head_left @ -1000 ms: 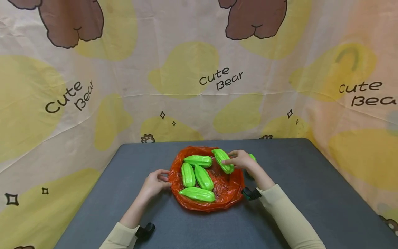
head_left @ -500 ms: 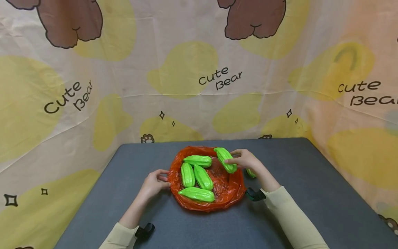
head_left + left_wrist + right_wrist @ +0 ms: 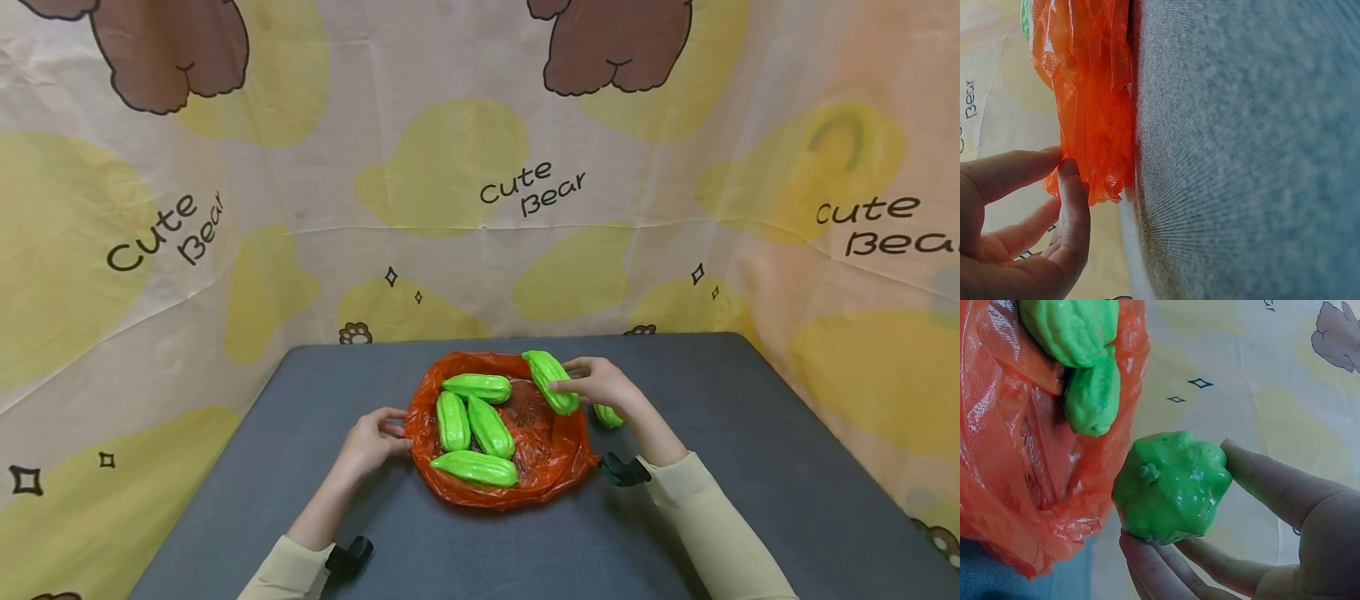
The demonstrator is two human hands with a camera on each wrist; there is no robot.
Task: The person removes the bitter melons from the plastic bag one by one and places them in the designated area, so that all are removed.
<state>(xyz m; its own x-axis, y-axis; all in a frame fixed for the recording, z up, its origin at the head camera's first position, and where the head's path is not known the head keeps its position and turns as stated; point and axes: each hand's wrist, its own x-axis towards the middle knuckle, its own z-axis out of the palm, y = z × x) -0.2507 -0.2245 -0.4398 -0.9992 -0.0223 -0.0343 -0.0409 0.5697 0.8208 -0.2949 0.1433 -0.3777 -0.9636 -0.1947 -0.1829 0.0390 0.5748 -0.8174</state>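
A red plastic bag [image 3: 551,479] lies on the table with its mouth spread wide and its rim rolled. Inside it are several ridged green bitter melons [image 3: 474,468]. My left hand [image 3: 372,442] is at the bag's left side; in the left wrist view, its thumb and a finger [image 3: 1074,200] pinch the edge of the red plastic. Above the bag's far right rim, my right hand [image 3: 603,385] grips another bitter melon [image 3: 1172,487] between thumb and fingers, its stem end facing the right wrist camera. Part of the right palm is out of that view.
One more bitter melon [image 3: 608,416] lies on the grey table [image 3: 360,375] just right of the bag, partly behind my right hand. A printed cloth [image 3: 450,192] with bears and lettering hangs behind the table's far edge.
My right hand has shifted a little right and away with its bitter melon, from over the bag's inside to its rim. The left hand and the bag's other contents have stayed put.
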